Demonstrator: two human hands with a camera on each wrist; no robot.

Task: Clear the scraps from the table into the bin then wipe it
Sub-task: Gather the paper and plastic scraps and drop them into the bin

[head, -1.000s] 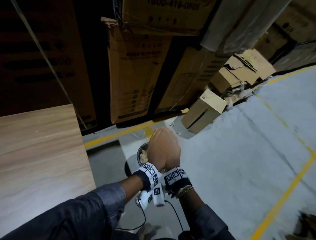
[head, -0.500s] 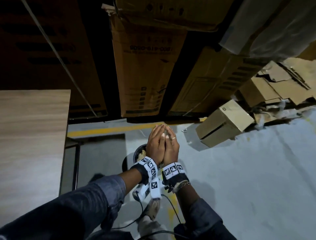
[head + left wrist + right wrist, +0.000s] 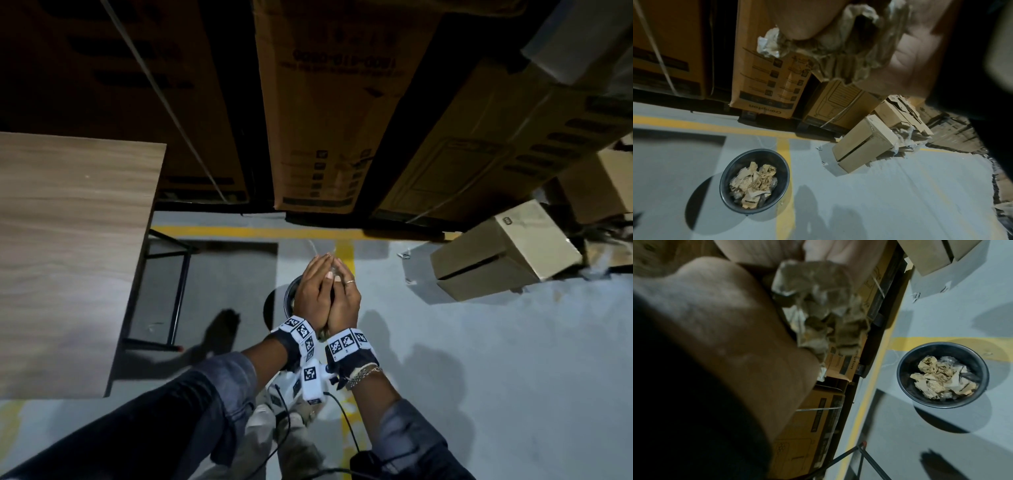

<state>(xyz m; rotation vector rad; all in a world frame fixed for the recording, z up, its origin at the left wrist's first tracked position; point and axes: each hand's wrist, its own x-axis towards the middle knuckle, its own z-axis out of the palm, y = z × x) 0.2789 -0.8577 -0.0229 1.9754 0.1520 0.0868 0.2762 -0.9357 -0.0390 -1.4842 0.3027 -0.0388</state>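
Landmark: the bin (image 3: 754, 181), a dark round container standing on the grey floor (image 3: 479, 359), partly filled with crumpled tan paper and clear plastic.

Left hand (image 3: 313, 296): held above the bin, palm pressed toward the other hand, fingers extended and lightly cupped round the scraps (image 3: 840, 53).

Right hand (image 3: 344, 301): pressed against the left hand above the bin, a ring on one finger, fingers likewise cupped. Grip narrow; the two palms sandwich the load between them.

Scraps: a crumpled wad of brown paper and clear plastic film, clamped between both palms, its ragged edges hanging out below the hands, well above the bin's opening. Apart from the bin's contents.

Table (image 3: 68, 257): wood-grain top on a dark metal frame, to the left of the bin in the head view, its near corner just beside the bin.

Yellow floor line (image 3: 260, 232): runs behind the bin, with a branch passing beside it.

Small cardboard box (image 3: 503, 253): lies tilted on the floor to the right of the bin, apart from it.

Large cartons (image 3: 329, 102): stacked upright behind the bin, beyond the yellow line.
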